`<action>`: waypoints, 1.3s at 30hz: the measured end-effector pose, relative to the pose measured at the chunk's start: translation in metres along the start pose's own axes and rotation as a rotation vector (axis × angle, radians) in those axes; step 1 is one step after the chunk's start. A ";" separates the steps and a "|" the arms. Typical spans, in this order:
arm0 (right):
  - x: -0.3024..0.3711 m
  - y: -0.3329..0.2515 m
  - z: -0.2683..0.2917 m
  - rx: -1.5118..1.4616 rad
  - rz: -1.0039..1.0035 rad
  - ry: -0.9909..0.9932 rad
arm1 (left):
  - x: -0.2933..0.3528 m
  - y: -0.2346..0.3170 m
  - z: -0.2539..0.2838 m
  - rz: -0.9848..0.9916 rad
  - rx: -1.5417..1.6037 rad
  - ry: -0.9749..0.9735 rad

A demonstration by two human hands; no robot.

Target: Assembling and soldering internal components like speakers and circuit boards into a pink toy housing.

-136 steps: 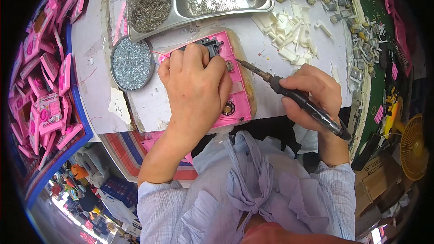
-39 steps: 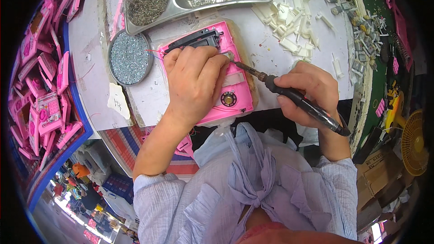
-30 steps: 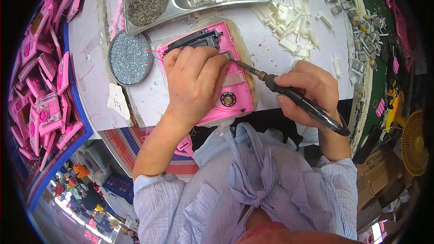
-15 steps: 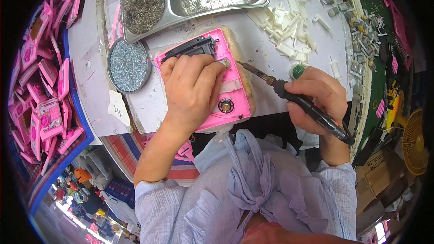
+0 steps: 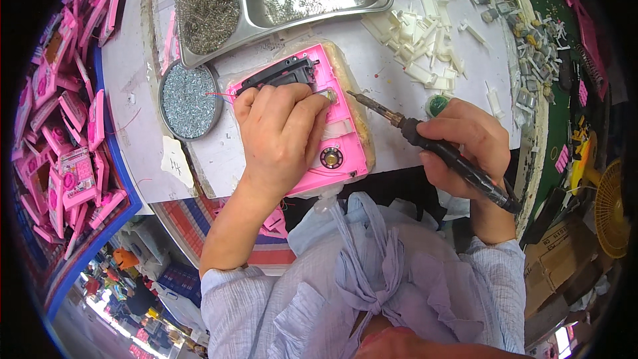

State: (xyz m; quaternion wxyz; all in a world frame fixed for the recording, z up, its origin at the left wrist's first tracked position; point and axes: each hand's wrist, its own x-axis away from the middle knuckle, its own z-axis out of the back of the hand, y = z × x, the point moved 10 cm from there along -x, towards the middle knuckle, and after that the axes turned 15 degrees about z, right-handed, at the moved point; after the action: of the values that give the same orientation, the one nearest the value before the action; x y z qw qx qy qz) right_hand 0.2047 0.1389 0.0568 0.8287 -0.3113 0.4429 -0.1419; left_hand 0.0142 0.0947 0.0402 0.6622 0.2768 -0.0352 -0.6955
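Pink casing (image 5: 346,145): lies open side up on a yellowish pad (image 5: 363,116), on the white worktop (image 5: 399,156) right in front of the person
Inside the casing: a black mechanism (image 5: 282,73) along the far edge, and a round black-rimmed part (image 5: 331,158) toward the near right
Left hand (image 5: 279,136): laid across the casing, fingers bent downward beside a small metal part (image 5: 330,96); whether they pinch it, I cannot tell
Right hand (image 5: 465,146): fingers and thumb grasping a soldering iron (image 5: 410,130) by its grip
Iron tip (image 5: 357,97): at the casing's right edge, pointing left; I cannot tell whether they touch
Beside the right hand: a green round thing (image 5: 436,104)
Left of the casing: a round dish (image 5: 191,138) of small silvery pieces (image 5: 189,98)
Beyond the casing: a steel tray (image 5: 286,31) with fine coils (image 5: 209,6)
Far right: white plastic pieces (image 5: 432,40), then grey cylindrical parts (image 5: 528,70)
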 end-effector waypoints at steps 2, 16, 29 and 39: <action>0.000 -0.001 0.001 0.009 0.010 0.021 | 0.000 0.000 0.000 0.002 0.007 -0.007; -0.004 -0.003 0.000 -0.011 -0.015 -0.018 | 0.005 -0.001 0.013 -0.033 0.034 0.060; -0.014 -0.004 0.006 -0.045 -0.020 0.030 | 0.017 -0.052 0.063 0.190 -0.265 -0.209; -0.031 -0.008 -0.018 -0.041 -0.001 0.038 | 0.022 -0.098 0.047 0.350 -0.076 -0.202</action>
State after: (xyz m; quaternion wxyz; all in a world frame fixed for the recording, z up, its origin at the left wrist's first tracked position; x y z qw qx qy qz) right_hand 0.1726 0.1415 0.0747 0.8135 -0.3257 0.4611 -0.1393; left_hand -0.0937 0.0706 0.0315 0.7759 0.1701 -0.1225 -0.5950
